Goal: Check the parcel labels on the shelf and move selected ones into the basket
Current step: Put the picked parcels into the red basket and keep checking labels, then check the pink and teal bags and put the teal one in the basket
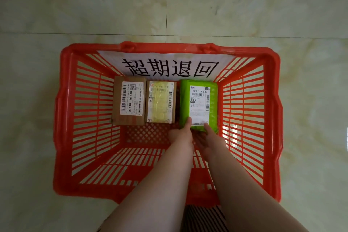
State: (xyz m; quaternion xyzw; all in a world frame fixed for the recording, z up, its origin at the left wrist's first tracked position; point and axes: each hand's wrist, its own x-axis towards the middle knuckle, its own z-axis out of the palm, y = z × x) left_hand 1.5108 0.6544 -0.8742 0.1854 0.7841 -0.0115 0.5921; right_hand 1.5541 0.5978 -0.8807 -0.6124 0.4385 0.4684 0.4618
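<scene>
A red slatted plastic basket point(67, 111) stands on the floor below me. Three parcels lie side by side on its bottom, labels up: a brown box point(130, 83) at the left, a tan box point(161, 103) with yellow tape in the middle, and a green bubble mailer point(213, 100) at the right. Both my hands reach down into the basket and hold the near end of the green mailer. My left hand point(181, 133) has its thumb on the label's lower left. My right hand point(208, 137) has its thumb at the label's lower right, fingers under the mailer.
A white paper sign point(169, 67) with large black characters lies against the basket's far wall. Pale marble-pattern floor tiles point(169, 5) surround the basket. Striped fabric point(203, 218) shows at the bottom edge between my forearms.
</scene>
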